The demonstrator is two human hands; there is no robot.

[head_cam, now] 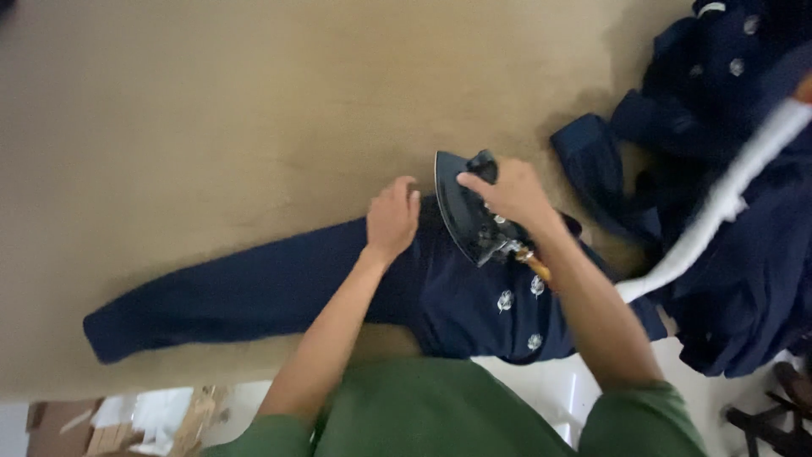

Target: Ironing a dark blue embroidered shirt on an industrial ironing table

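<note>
A dark navy garment [254,292] with silver buttons lies flat on a tan padded table [211,110], one long sleeve stretched toward the left. My left hand [392,217] presses flat on the cloth near the middle, fingers apart. My right hand [510,193] grips the handle of a black iron [461,207], which is tilted up on its edge over the garment, its dark soleplate facing left. A white cord [719,203] runs from the iron's rear toward the upper right.
A heap of more navy clothing [727,169] with silver buttons fills the table's right side. The table's near edge runs along the bottom, with floor, cardboard [76,419] and dark sandals [774,406] beyond it. I wear a green top.
</note>
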